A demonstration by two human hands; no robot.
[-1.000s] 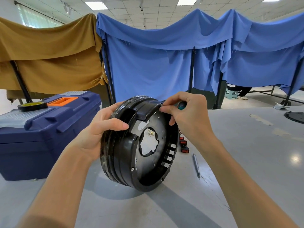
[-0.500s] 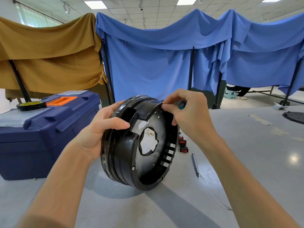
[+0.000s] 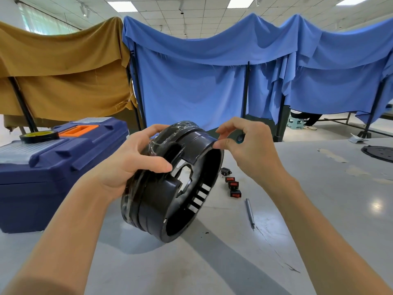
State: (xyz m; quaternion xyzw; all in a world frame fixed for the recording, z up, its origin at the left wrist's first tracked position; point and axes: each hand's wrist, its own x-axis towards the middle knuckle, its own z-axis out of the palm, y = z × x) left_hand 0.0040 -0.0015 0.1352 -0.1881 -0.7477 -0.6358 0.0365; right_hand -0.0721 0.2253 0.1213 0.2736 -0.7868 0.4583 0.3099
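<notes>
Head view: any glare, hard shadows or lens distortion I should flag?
Head view: ceiling panels leave a bright glare spot on the grey table. Head view: the black housing, gripped by the left hand, casts soft shadows toward the camera. Head view: wide-angle bowing curves the blue curtains; the teal-tipped tool in the right hand is partly hidden.

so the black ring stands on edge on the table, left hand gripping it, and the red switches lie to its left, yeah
Not quite. In the head view the red switches lie to the right of the black ring, not its left. The left hand does grip it.
</notes>
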